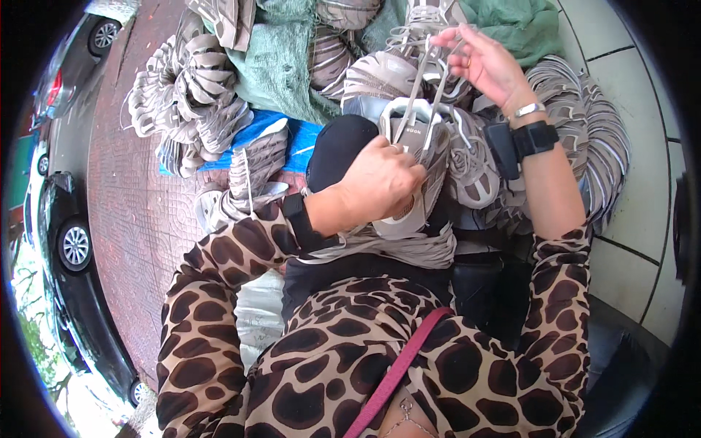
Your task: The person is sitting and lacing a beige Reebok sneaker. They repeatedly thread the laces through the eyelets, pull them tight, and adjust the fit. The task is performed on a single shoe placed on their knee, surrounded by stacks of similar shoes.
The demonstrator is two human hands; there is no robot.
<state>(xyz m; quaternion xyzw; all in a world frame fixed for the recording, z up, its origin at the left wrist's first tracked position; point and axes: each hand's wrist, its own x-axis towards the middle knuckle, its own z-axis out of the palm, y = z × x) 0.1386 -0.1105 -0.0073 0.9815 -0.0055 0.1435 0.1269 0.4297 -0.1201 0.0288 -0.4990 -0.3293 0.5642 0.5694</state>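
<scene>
A beige and grey sneaker (431, 157) rests in front of me, its opening toward the far side and its toe toward my lap. My left hand (383, 179) is closed over the near left side of this sneaker, beside the tongue; its fingertips are mostly hidden. From the lacing, a pale shoelace (418, 84) runs up taut in two strands. Its far end is pinched between the thumb and fingers of my right hand (482, 62), raised beyond the sneaker. A second laced sneaker (469, 164) lies just to the right, below my right wrist.
Bundles of stacked shoe uppers lie left (197, 77) and right (584, 131). Green woven sacking (281, 69) and blue sheeting (301, 146) lie behind. A black rounded pad (339, 150) stands left of the sneaker. Loose laces (394, 248) lie across my lap. Cars (73, 248) stand farther left.
</scene>
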